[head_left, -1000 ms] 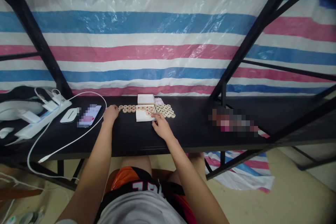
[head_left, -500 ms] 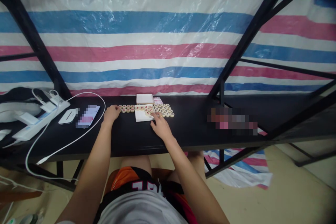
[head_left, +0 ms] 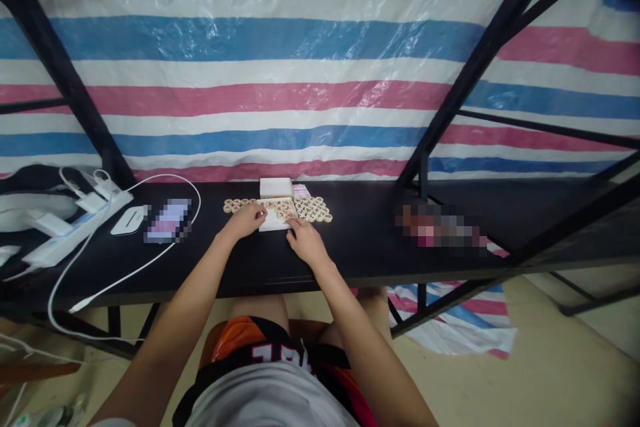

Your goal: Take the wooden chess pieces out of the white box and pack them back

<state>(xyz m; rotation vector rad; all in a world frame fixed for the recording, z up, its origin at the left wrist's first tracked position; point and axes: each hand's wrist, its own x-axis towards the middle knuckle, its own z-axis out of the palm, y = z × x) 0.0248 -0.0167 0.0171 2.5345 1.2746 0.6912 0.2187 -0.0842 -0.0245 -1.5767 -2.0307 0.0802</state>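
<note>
A shallow white box (head_left: 271, 223) stands on the black table, holding several round Chinese chess pieces (head_left: 283, 209) with red marks. Over the box's left side is my left hand (head_left: 244, 220), its fingers curled together at the tips; whatever they pinch is hidden. My right hand (head_left: 309, 245) has its bent fingers on the box's near right corner, gripping it there. To the left of the box, more red-marked pieces (head_left: 229, 207) lie in short rows, partly covered by my left hand. Dark-marked pieces (head_left: 317, 207) lie bunched against its right side.
Behind the box are a white lid or second box (head_left: 275, 187) and a pinkish paper (head_left: 301, 191). A phone (head_left: 169, 221), a white device (head_left: 129, 220), a white cable (head_left: 113, 285) and a power strip (head_left: 75, 230) lie left. Black frame posts (head_left: 463, 90) flank the table.
My left hand has moved right, from the left end of the red-marked rows to above the white box. My right hand stays at the box's corner, its fingers drawn slightly back.
</note>
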